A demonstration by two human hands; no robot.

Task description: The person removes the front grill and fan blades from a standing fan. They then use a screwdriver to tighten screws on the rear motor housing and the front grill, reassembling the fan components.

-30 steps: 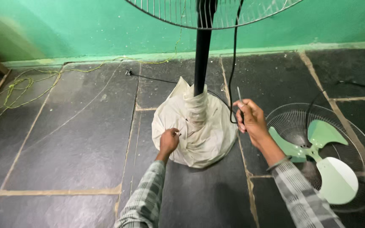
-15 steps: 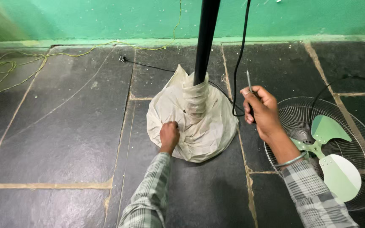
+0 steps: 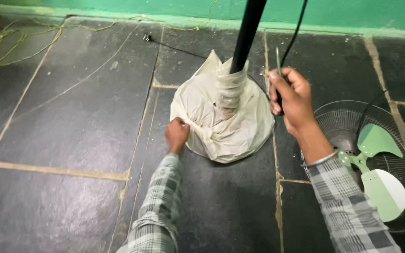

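Observation:
A round fan base wrapped in a cream plastic cover stands on the dark stone floor, with a black pole rising from its middle. My left hand pinches the cover at its left edge. My right hand is raised to the right of the base, closed on a thin screwdriver whose metal shaft points up. A black cable hangs down just behind that hand.
A detached fan guard lies on the floor at the right with light green blades in it. Yellow-green wire trails across the far left floor. A green wall runs along the back.
The camera has tilted down and closer, so the fan head is out of view. My left hand has taken hold of the cover's edge; my right hand stays raised with the screwdriver.

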